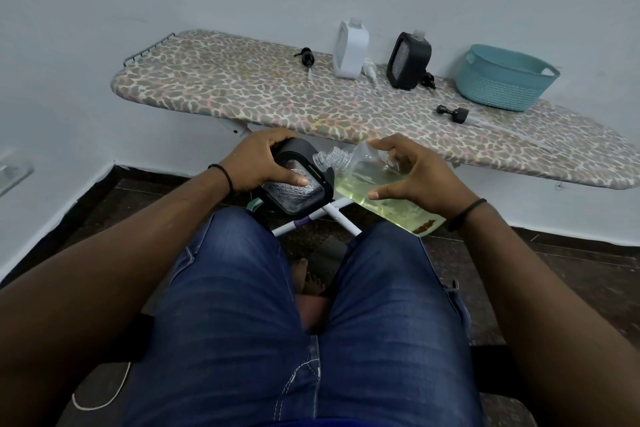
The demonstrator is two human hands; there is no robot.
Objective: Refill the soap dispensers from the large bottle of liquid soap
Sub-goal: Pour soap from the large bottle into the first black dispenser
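My left hand (258, 165) grips a black-framed soap dispenser (298, 196) with a clear quilted body, tilted above my knees, its uncapped neck (320, 160) pointing right. My right hand (414, 172) holds the large clear bottle (360, 184) of yellowish liquid soap, tipped nearly flat, with its open threaded mouth (335, 153) right beside the dispenser's neck. On the ironing board (242, 94) stand a white dispenser (350, 50) and a second black dispenser (408, 61), both uncapped. Pump heads lie loose: a black one (306, 57), a white one (370, 69), another black one (428, 79).
A teal woven basket (505, 78) sits at the board's right end, with a black pump cap (453, 113) lying in front of it. The board's white legs (311, 217) cross below my hands. My legs in blue jeans fill the foreground; a wall stands close behind the board.
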